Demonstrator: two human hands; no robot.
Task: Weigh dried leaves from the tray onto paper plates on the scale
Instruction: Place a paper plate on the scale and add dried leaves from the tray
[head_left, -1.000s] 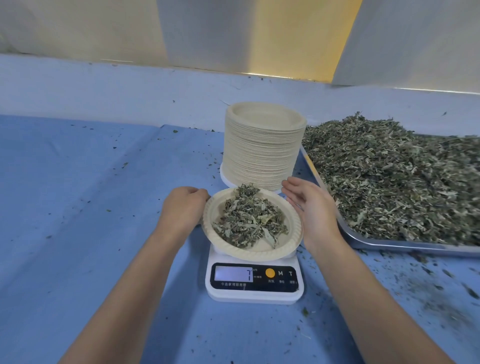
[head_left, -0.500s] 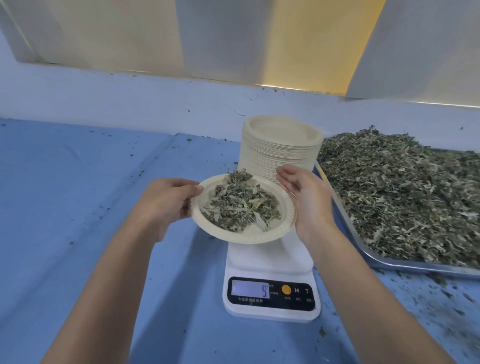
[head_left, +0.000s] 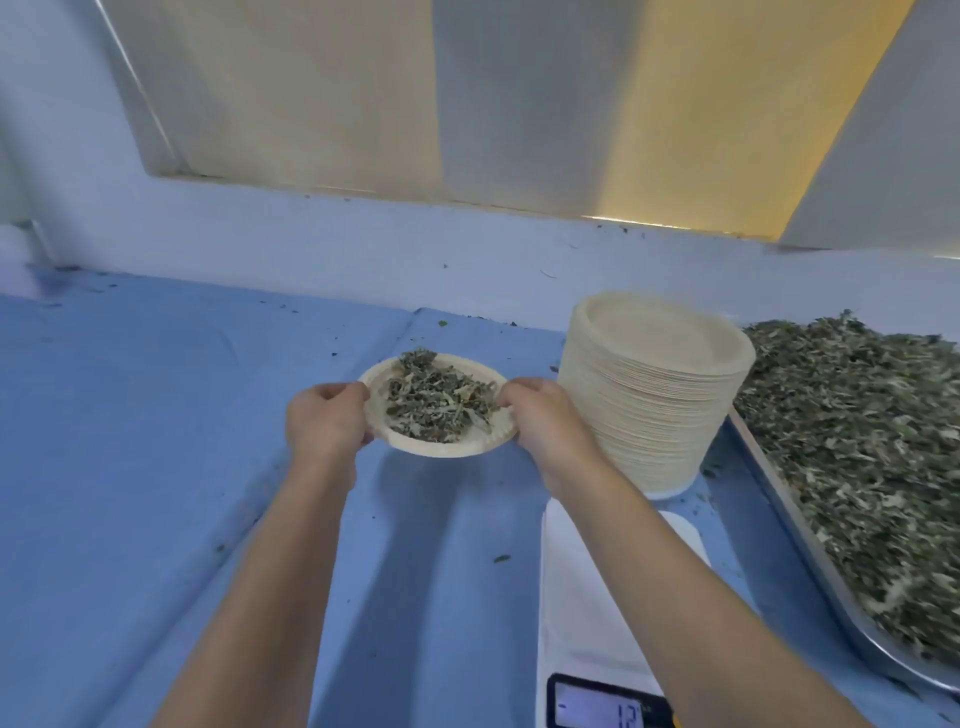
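Paper plate (head_left: 447, 450) of dried leaves (head_left: 441, 410) hovers over the blue tabletop (head_left: 156, 467), left of the scale (head_left: 566, 623), pinched at opposite rims by left hand (head_left: 324, 423) and right hand (head_left: 545, 421); it looks light, flimsy and spill-prone, so a level two-sided rim hold seems best

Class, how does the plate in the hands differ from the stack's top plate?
The held plate carries dried leaves; the top plate is bare. The left hand and right hand grip the held plate's rim; the top plate rests on its stack. Both are round and beige.
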